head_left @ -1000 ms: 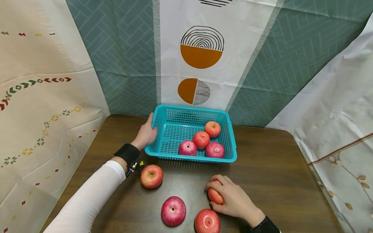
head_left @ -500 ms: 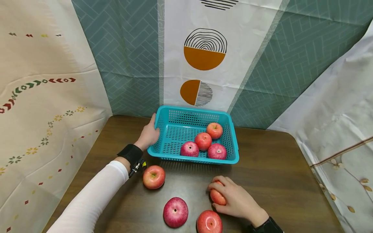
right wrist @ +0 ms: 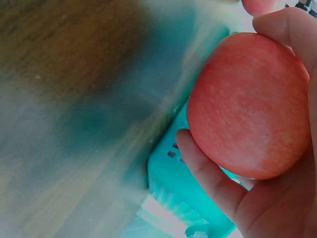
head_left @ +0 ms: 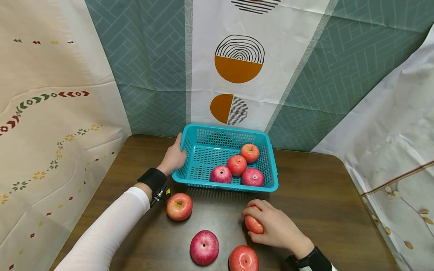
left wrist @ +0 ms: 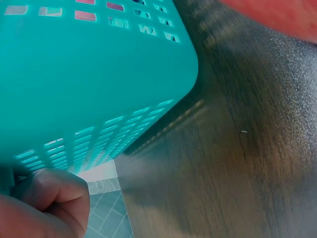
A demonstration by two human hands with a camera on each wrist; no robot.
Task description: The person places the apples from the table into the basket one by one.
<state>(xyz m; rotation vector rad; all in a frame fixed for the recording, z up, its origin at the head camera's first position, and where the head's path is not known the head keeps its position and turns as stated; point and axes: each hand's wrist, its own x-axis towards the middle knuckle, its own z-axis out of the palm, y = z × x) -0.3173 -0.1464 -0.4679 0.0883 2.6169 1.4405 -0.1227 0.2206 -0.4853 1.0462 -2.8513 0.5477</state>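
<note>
My left hand [head_left: 173, 157] grips the left rim of a turquoise plastic basket [head_left: 200, 183]; in the left wrist view its curled fingers [left wrist: 62, 191] sit at the basket's wall. With my right hand [head_left: 276, 226] I hold a red apple [head_left: 253, 224], fingers and thumb round its sides. The right wrist view shows that apple [right wrist: 247, 106] close up, with the basket [right wrist: 173, 176] behind it. Inside the basket's right half lie several apples, among them a light red one [head_left: 249, 153] and a dark pink one [head_left: 221, 174].
Three more apples rest on the brown wooden table [head_left: 312, 188] before the basket: a yellowish-red one [head_left: 179, 206] by my left wrist, a dark pink one [head_left: 204, 247] and a red one [head_left: 243, 259] at the front. A patterned cloth [head_left: 156, 67] hangs right behind the basket.
The view shifts a little to the left, so everything appears farther right. My right hand, with the apple in its grip, has risen slightly. My left hand stays on the basket's rim.
</note>
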